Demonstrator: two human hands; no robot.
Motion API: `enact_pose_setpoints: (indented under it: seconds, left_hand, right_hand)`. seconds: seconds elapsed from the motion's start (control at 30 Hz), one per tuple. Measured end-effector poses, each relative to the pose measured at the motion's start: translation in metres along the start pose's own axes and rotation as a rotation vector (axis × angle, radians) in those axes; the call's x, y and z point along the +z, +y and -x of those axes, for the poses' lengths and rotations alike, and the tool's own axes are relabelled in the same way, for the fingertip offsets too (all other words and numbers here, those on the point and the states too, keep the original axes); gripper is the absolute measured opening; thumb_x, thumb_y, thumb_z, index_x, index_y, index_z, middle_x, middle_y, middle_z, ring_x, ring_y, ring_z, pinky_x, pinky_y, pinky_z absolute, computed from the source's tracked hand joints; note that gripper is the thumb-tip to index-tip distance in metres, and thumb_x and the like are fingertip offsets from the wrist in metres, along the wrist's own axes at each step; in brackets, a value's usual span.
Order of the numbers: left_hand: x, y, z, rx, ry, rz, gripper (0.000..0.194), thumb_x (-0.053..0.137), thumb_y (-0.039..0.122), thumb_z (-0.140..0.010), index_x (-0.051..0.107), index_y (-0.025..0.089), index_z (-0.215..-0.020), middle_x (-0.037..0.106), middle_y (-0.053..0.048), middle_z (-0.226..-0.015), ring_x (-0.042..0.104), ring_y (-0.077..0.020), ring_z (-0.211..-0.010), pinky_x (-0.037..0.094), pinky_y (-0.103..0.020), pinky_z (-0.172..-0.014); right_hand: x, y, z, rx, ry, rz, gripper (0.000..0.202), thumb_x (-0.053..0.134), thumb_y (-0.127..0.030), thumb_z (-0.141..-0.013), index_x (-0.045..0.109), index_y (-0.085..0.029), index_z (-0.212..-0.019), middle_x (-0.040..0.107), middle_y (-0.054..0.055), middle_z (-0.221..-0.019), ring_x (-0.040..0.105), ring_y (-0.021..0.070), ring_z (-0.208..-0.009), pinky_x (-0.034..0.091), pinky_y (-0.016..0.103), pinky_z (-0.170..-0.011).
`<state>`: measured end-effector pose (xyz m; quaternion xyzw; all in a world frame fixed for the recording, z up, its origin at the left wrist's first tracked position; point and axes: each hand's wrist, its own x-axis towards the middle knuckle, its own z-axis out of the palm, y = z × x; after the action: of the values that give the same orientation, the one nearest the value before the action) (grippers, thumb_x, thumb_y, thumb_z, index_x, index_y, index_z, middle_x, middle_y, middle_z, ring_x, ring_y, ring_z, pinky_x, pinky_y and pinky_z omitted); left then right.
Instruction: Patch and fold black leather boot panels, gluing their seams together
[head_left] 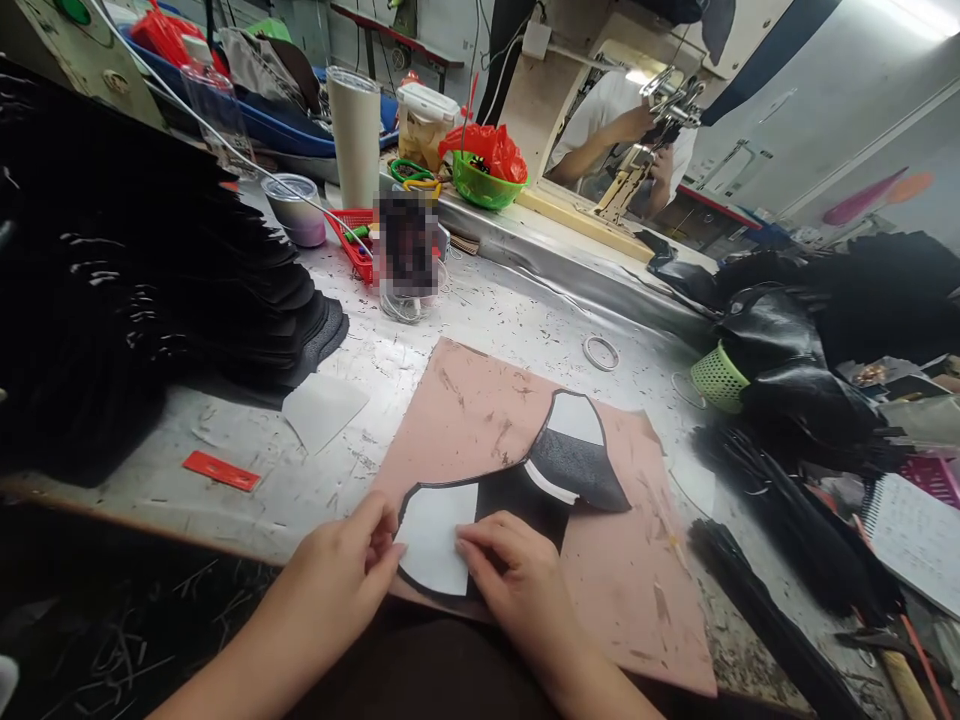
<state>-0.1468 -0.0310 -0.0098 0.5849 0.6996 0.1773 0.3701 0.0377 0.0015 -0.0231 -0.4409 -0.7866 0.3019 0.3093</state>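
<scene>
A black piece (525, 500) with curved edges lies on a pink board (472, 400) at the front of the table. One white patch (435, 540) covers its left end, and a second white patch (576, 417) is on its upper right part. My left hand (349, 555) is at the left edge of the near white patch, its fingers bent together on that edge. On the patch's right edge rests my right hand (517, 570), thumb and forefinger closed at the border between white and black. Whether either hand lifts the patch is hard to tell.
A tall stack of black pieces (150, 270) fills the left. Near it are a loose white piece (322, 408) and a red strip (221, 470). Cups, a red basket (356, 245) and a green bowl (487, 185) stand behind. Black bundles (795, 530) and a notebook (915, 535) lie right.
</scene>
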Motion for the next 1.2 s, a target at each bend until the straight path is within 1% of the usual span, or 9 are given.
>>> enact_pose_setpoints:
  seconds: [0.17,0.47,0.57,0.7,0.8,0.93,1.03,1.13,1.2]
  left_hand:
    - [-0.001,0.001,-0.002,-0.004,-0.040,-0.027,0.010,0.040,0.030,-0.075,0.040,0.023,-0.068,0.049,0.006,-0.052,0.050,-0.0137,-0.047,0.036,-0.022,-0.048]
    - [0.002,0.000,-0.003,0.068,-0.048,-0.144,0.010,0.039,0.024,-0.077,0.046,0.022,-0.072,0.053,0.005,-0.056,0.051,-0.0131,-0.050,0.034,-0.022,-0.049]
    - [0.006,-0.003,-0.002,0.225,0.023,-0.317,0.022,0.035,0.019,-0.081,0.057,0.022,-0.080,0.059,0.000,-0.070,0.054,-0.0150,-0.060,0.036,-0.024,-0.051]
    - [0.009,-0.012,-0.004,0.575,0.244,-0.486,0.033,0.037,0.013,-0.081,0.061,0.026,-0.099,0.062,-0.004,-0.104,0.051,-0.0240,-0.096,0.040,-0.035,-0.076]
    - [0.004,-0.021,-0.007,0.636,0.225,-0.518,0.030,0.042,0.017,-0.082,0.061,0.030,-0.103,0.061,-0.002,-0.112,0.047,-0.0253,-0.103,0.038,-0.039,-0.082]
    - [-0.009,-0.031,-0.008,0.688,0.138,-0.491,0.025,0.042,0.025,-0.086,0.064,0.033,-0.096,0.060,0.003,-0.117,0.044,-0.0243,-0.111,0.037,-0.038,-0.086]
    - [-0.015,-0.033,-0.004,0.708,0.174,-0.469,0.026,0.039,0.030,-0.088,0.065,0.034,-0.094,0.061,0.005,-0.116,0.045,-0.0236,-0.112,0.034,-0.037,-0.087]
    - [-0.015,-0.030,0.006,0.750,0.295,-0.501,0.033,0.034,0.026,-0.090,0.066,0.029,-0.091,0.066,0.004,-0.107,0.051,-0.0223,-0.107,0.034,-0.037,-0.086]
    - [-0.010,-0.027,0.011,0.802,0.391,-0.555,0.033,0.034,0.023,-0.089,0.067,0.025,-0.085,0.068,0.000,-0.100,0.056,-0.0226,-0.099,0.035,-0.038,-0.083]
  right_hand:
    - [-0.001,0.000,-0.002,0.051,-0.021,-0.016,0.014,0.054,-0.016,-0.078,0.068,-0.019,-0.079,0.064,0.003,-0.069,0.060,0.0125,-0.060,0.049,0.022,-0.054]
    - [0.001,0.005,-0.005,0.085,-0.017,0.050,0.014,0.054,-0.018,-0.077,0.068,-0.019,-0.076,0.059,0.003,-0.067,0.057,0.0125,-0.059,0.047,0.022,-0.053]
    - [0.002,0.004,-0.006,0.054,-0.022,0.186,0.014,0.052,-0.018,-0.077,0.066,-0.019,-0.076,0.057,0.005,-0.080,0.056,0.0123,-0.061,0.046,0.022,-0.051]
    - [-0.002,-0.002,-0.007,-0.005,-0.137,0.386,0.020,0.048,-0.016,-0.079,0.061,-0.019,-0.094,0.059,0.008,-0.105,0.060,0.0170,-0.076,0.050,0.026,-0.058]
    - [-0.010,-0.006,-0.008,-0.031,-0.274,0.515,0.039,0.061,-0.029,-0.075,0.055,-0.021,-0.113,0.057,0.009,-0.115,0.059,0.0229,-0.084,0.051,0.033,-0.062]
    - [-0.019,-0.004,-0.007,-0.088,-0.362,0.527,0.059,0.071,-0.039,-0.067,0.051,-0.020,-0.120,0.053,0.011,-0.123,0.056,0.0251,-0.089,0.051,0.040,-0.073]
    - [-0.023,0.005,-0.002,-0.112,-0.339,0.438,0.044,0.068,-0.034,-0.072,0.056,-0.021,-0.112,0.052,0.009,-0.126,0.054,0.0219,-0.086,0.049,0.039,-0.077]
    - [-0.025,0.011,0.011,-0.146,-0.261,0.391,0.018,0.063,-0.024,-0.077,0.062,-0.020,-0.094,0.054,0.009,-0.125,0.055,0.0207,-0.083,0.049,0.038,-0.076]
    - [-0.025,0.012,0.021,-0.203,-0.162,0.409,0.014,0.056,-0.018,-0.080,0.063,-0.019,-0.092,0.056,0.011,-0.121,0.056,0.0221,-0.087,0.049,0.038,-0.076]
